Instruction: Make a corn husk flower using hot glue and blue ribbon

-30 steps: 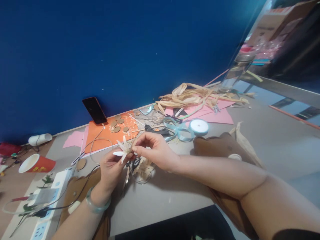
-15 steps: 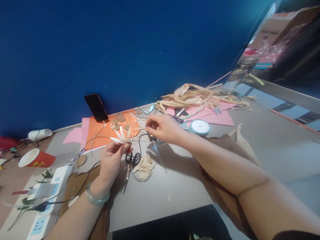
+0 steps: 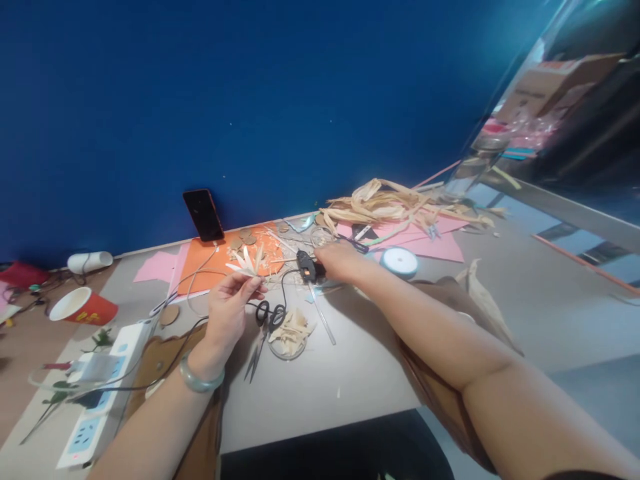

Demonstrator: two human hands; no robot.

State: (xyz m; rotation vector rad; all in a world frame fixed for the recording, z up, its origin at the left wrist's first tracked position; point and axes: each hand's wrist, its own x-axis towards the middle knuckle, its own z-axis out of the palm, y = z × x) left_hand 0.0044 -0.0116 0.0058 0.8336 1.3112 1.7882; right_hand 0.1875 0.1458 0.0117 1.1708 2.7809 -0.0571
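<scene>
My left hand (image 3: 230, 303) pinches a small flower-like bunch of pale corn-husk petals (image 3: 246, 263) between thumb and fingertips, its petals fanned upward. My right hand (image 3: 339, 261) is at the handle of a black hot glue gun (image 3: 306, 267), fingers curled around it and partly hidden. A clear glue stick (image 3: 323, 315) juts from the gun toward me. Black-handled scissors (image 3: 263, 333) lie between my hands and me, beside a small clear dish (image 3: 287, 359) of cut husk pieces (image 3: 291, 331).
Behind the hands lie orange paper (image 3: 200, 263) with scraps, a propped phone (image 3: 204, 215), dried husks (image 3: 370, 200) and pink paper (image 3: 440, 247). A ribbon spool (image 3: 400, 261) sits right of the gun. At left are a red paper cup (image 3: 95, 311) and a power strip (image 3: 107, 393) with cables.
My right hand has come down from above the glue gun onto its handle. My left hand still holds the petals in nearly the same place. The view has shifted slightly.
</scene>
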